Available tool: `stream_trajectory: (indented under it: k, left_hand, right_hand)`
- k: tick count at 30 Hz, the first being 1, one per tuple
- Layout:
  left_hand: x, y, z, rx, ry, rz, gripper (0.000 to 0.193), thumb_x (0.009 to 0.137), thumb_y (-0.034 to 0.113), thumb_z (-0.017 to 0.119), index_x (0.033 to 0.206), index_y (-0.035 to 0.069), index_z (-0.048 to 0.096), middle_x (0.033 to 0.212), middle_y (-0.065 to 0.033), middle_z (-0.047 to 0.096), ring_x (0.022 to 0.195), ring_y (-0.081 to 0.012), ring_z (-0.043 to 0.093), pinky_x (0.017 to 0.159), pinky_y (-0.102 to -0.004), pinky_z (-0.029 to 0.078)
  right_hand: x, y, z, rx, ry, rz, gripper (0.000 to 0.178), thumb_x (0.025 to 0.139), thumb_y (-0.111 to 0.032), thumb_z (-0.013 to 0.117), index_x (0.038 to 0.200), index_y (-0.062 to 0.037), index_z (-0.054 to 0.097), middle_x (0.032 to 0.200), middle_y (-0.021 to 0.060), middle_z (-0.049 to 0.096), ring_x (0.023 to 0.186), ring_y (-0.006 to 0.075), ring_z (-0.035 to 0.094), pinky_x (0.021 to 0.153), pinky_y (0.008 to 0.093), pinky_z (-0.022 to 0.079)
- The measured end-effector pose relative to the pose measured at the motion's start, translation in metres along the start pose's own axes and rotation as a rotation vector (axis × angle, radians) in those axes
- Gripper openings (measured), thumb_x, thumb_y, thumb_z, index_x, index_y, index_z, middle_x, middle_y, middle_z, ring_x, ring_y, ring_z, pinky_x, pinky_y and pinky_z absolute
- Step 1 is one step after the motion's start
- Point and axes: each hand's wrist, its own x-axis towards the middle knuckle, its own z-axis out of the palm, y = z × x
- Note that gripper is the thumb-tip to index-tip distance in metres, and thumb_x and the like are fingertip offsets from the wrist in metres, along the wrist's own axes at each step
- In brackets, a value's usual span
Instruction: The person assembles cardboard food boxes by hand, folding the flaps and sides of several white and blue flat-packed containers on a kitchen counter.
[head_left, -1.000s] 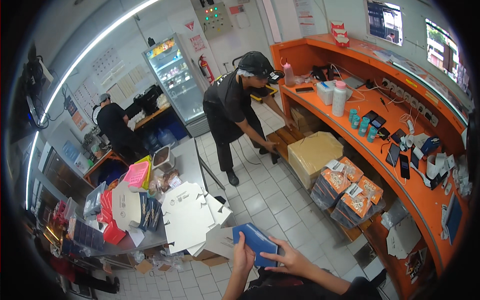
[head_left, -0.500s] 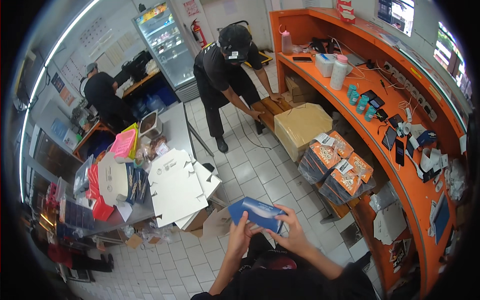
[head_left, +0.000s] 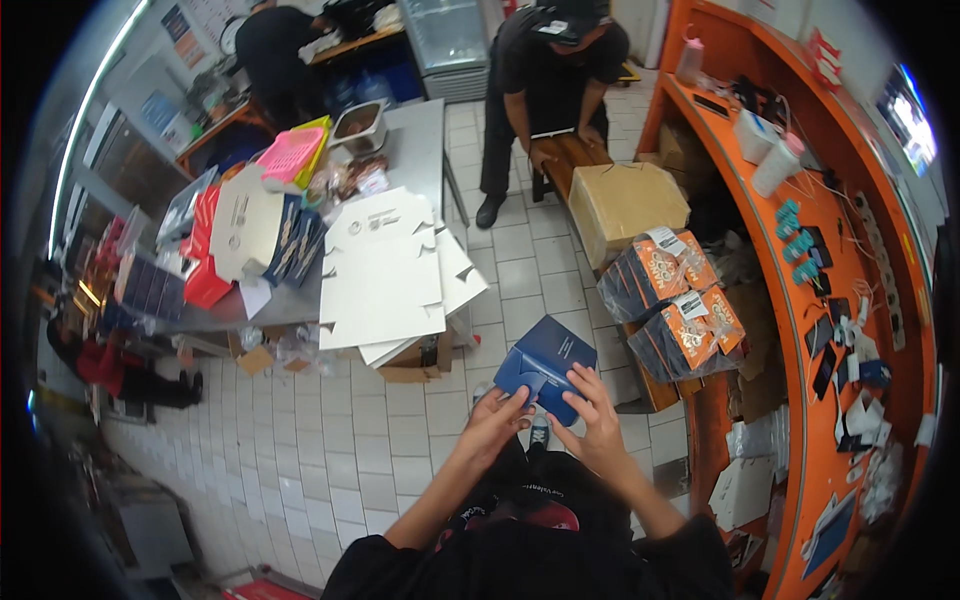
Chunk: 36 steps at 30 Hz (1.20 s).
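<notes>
A small dark blue cardboard box [head_left: 560,345] with faint light print is held in front of my body, over the tiled floor. Two of its panels meet at a fold, and a curved tab shows on the near panel. My left hand [head_left: 493,424] grips its near left corner, thumb on top of the panel and the other fingers partly hidden beneath. On the near right side my right hand [head_left: 597,418] holds the edge, its fingers lying over the panel and its thumb low at the near corner.
To the left, a steel table [head_left: 415,140] carries flat white cardboard blanks [head_left: 383,270], folded blue boxes [head_left: 297,240] and a pink basket [head_left: 290,153]. At right, a bench holds wrapped orange-and-black packs [head_left: 690,325] and a taped carton [head_left: 625,205] beside an orange counter [head_left: 800,400]. Another person [head_left: 560,70] bends over the bench.
My view has swung, so the table, bench and counter sit differently. The blue box has turned and tilted in my hands; its fold and curved tab now show. Both hands still hold it.
</notes>
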Motion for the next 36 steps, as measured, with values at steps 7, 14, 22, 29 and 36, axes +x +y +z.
stream_trajectory:
  k: [7, 14, 22, 29, 36]
  left_hand:
    - [-0.004, -0.023, -0.048, 0.269, 0.276, 0.167, 0.027, 0.080, 0.016, 0.068, 0.100, 0.003, 0.058, 0.086, -0.0004, 0.062, 0.074, 0.0002, 0.048, 0.063, -0.0169, 0.036]
    - [-0.008, 0.008, -0.072, -0.127, 0.212, -0.096, 0.036, 0.081, 0.024, 0.067, 0.110, 0.010, 0.053, 0.094, 0.0034, 0.056, 0.081, -0.0054, 0.050, 0.070, -0.0197, 0.037]
    - [-0.024, 0.051, -0.118, -0.246, 0.228, 0.103, 0.047, 0.087, 0.025, 0.057, 0.125, 0.005, 0.038, 0.117, -0.0063, 0.049, 0.115, -0.0186, 0.044, 0.097, -0.0443, 0.035]
    - [-0.028, 0.079, -0.165, -0.392, 0.371, 0.460, 0.041, 0.087, 0.012, 0.058, 0.122, 0.004, 0.038, 0.108, -0.0088, 0.052, 0.103, -0.0199, 0.052, 0.089, -0.0378, 0.046]
    - [-0.038, 0.136, -0.185, 0.210, 0.703, 0.660, 0.042, 0.084, 0.016, 0.062, 0.115, -0.003, 0.041, 0.101, -0.0117, 0.059, 0.091, -0.0170, 0.057, 0.076, -0.0285, 0.046]
  right_hand:
    - [0.012, 0.007, 0.010, 0.214, -0.216, -0.006, 0.062, 0.066, -0.001, 0.075, 0.112, -0.0108, 0.034, 0.122, 0.0210, 0.045, 0.113, 0.0400, 0.047, 0.093, 0.0473, 0.040]
    - [0.034, -0.007, 0.058, 0.320, -0.197, 0.047, 0.054, 0.065, -0.002, 0.075, 0.106, -0.0083, 0.040, 0.120, 0.0197, 0.047, 0.112, 0.0405, 0.048, 0.092, 0.0498, 0.040]
    - [0.087, -0.034, 0.122, 0.396, -0.263, 0.037, 0.054, 0.065, -0.004, 0.076, 0.106, -0.0059, 0.040, 0.116, 0.0214, 0.046, 0.113, 0.0377, 0.047, 0.092, 0.0414, 0.041]
    - [0.129, -0.077, 0.184, 0.403, -0.286, 0.130, 0.052, 0.064, -0.009, 0.077, 0.105, -0.0041, 0.044, 0.113, 0.0217, 0.045, 0.102, 0.0335, 0.049, 0.085, 0.0396, 0.043]
    - [0.166, -0.094, 0.244, 0.519, -0.528, 0.035, 0.061, 0.065, -0.015, 0.078, 0.114, -0.0037, 0.043, 0.119, 0.0217, 0.040, 0.112, 0.0348, 0.043, 0.090, 0.0396, 0.041]
